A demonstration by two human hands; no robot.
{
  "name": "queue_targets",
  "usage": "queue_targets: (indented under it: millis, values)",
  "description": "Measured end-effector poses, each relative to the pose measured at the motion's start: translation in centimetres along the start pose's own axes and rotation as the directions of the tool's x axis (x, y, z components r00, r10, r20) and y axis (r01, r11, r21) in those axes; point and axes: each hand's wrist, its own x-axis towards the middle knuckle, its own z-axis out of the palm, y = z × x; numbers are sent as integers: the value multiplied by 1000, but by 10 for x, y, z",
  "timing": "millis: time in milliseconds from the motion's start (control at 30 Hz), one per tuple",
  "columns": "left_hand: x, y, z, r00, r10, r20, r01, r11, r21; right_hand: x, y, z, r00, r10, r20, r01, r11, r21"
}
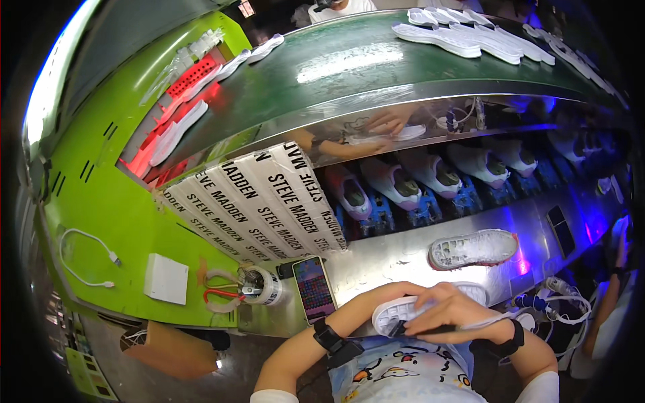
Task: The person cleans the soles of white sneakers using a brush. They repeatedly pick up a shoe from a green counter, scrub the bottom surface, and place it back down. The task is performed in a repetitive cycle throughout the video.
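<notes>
A white shoe sole (386,314) with a ridged inner side is held close in front of my body. My left hand (411,290) grips its far edge, its fingers partly hidden behind the sole and my other hand. Over the sole, my right hand (451,310) is closed on a small dark-tipped tool (398,328), whose exact kind I cannot make out. The dark tip lies at the sole's near left edge. Beyond my hands, a white shoe (474,249) lies on its side with its sole facing me on the metal ledge (376,269).
A phone (314,289) lies left of my hands, by a cup of tools (265,285) with red-handled scissors. A printed carton (255,201) stands behind. Several shoes (440,176) sit on blue holders below a green conveyor (336,64) bearing soles. Cables (564,302) hang at right.
</notes>
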Motion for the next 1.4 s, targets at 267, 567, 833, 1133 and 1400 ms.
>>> queue_targets:
  millis: [267, 567, 833, 1133, 1400]
  values:
    - [-10, -23, 35, 876, 353, -329, -428, 255, -867, -20, -3, -5, 785, 541, -300, -348, 787, 509]
    - [9, -21, 50, 765, 451, -460, -541, 62, -839, 11, -3, 45, 857, 169, -486, -148, 986, 80]
    - [-5, 21, 56, 697, 404, -592, -701, 213, -681, 6, -19, 43, 926, 362, -107, -266, 827, 495]
    - [-13, 44, 40, 814, 358, -458, -578, 417, -701, 11, -14, 20, 818, 556, -148, -324, 658, 679]
    - [-7, 53, 31, 950, 259, -175, -303, 629, -716, 1, -12, 2, 970, 188, -155, -125, 930, 346]
